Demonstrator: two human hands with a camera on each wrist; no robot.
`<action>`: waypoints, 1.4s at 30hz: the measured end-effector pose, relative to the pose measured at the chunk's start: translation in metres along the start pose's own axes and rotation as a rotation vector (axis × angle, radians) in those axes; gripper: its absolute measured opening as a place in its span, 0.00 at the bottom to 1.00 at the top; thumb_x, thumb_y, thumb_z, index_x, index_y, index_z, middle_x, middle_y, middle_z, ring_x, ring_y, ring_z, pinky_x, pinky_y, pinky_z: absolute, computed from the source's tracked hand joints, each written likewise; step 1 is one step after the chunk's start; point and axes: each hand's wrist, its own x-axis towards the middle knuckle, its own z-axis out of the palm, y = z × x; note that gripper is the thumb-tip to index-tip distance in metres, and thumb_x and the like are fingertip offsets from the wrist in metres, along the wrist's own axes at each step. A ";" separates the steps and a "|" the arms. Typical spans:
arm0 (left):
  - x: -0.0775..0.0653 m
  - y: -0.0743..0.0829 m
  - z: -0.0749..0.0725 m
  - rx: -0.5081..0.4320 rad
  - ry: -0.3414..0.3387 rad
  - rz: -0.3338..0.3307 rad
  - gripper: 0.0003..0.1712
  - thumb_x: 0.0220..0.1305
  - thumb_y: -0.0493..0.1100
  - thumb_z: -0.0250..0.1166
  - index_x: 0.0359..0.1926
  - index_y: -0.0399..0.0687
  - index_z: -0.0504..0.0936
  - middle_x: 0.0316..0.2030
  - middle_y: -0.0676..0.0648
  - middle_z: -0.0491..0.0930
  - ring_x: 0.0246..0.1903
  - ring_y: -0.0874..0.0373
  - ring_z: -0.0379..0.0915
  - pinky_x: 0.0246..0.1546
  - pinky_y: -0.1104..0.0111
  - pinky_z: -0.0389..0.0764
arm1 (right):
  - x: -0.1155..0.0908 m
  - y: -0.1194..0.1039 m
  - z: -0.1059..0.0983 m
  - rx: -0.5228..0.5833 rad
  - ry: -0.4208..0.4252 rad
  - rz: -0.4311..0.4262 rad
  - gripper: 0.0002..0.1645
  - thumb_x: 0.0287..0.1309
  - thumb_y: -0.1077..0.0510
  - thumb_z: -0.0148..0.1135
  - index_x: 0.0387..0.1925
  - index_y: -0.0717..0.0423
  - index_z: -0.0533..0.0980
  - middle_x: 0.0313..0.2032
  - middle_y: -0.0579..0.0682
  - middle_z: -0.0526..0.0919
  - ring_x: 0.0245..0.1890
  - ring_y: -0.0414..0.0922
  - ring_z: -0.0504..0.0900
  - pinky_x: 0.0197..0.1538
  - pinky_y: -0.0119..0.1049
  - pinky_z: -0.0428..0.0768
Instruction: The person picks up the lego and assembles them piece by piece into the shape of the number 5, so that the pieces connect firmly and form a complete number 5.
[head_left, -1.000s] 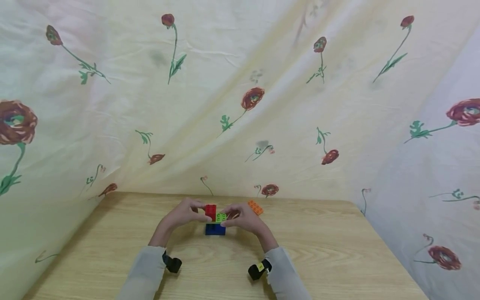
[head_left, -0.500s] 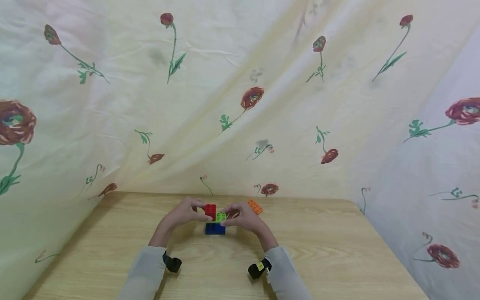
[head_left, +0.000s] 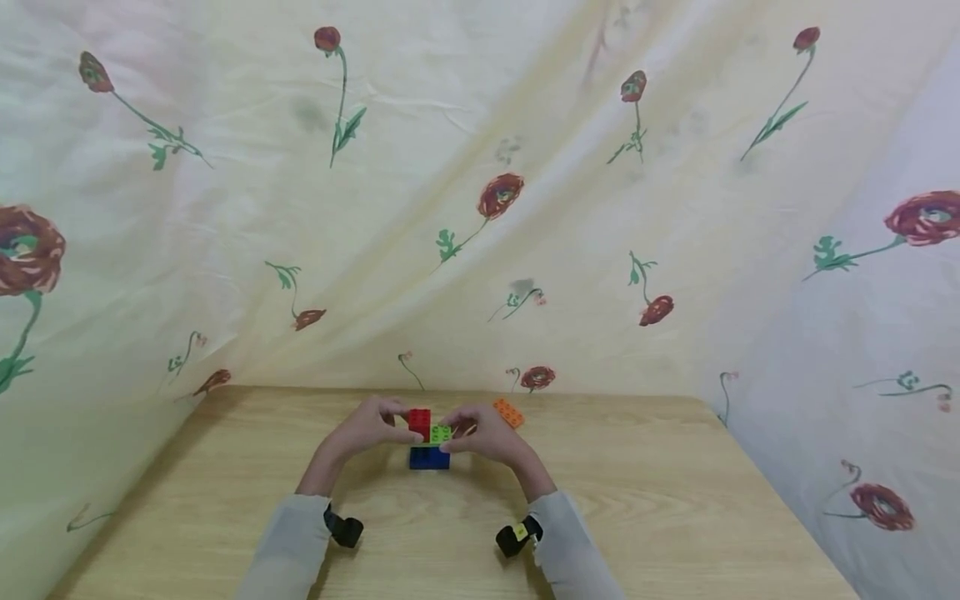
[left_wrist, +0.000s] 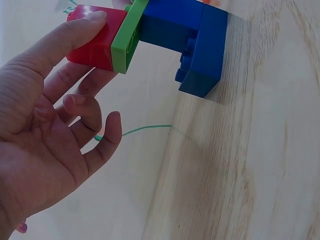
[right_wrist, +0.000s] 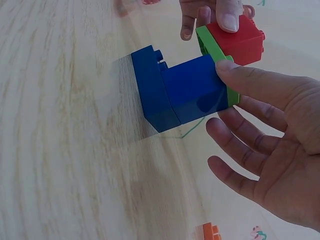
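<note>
A stack of toy building bricks stands on the table between both hands. At its base is a blue brick (right_wrist: 150,90), with a second blue brick (right_wrist: 195,85) on its right part. Across the top lies a thin green brick (head_left: 441,433), overhanging to the left. A red brick (head_left: 419,422) sits on the green one's left half. My left hand (head_left: 367,427) pinches the red brick, thumb on its near side and fingers behind. My right hand (head_left: 483,432) holds the green brick's right end, the thumb at its near edge. The right fingertips behind the stack are partly hidden.
An orange brick (head_left: 508,412) lies studs up on the wooden table (head_left: 637,492), behind the right hand. A floral cloth (head_left: 420,208) hangs along the back and sides of the table. Each wrist wears a small black camera (head_left: 345,530).
The head view shifts very slightly. Both hands keep their grip, and the bricks hold the same arrangement.
</note>
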 end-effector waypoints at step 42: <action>-0.002 -0.011 0.004 0.006 -0.005 0.037 0.12 0.58 0.46 0.77 0.43 0.49 0.90 0.33 0.48 0.84 0.27 0.62 0.67 0.31 0.72 0.69 | -0.004 -0.004 0.003 -0.022 -0.012 0.017 0.17 0.57 0.59 0.74 0.49 0.57 0.84 0.43 0.52 0.86 0.40 0.43 0.81 0.45 0.35 0.80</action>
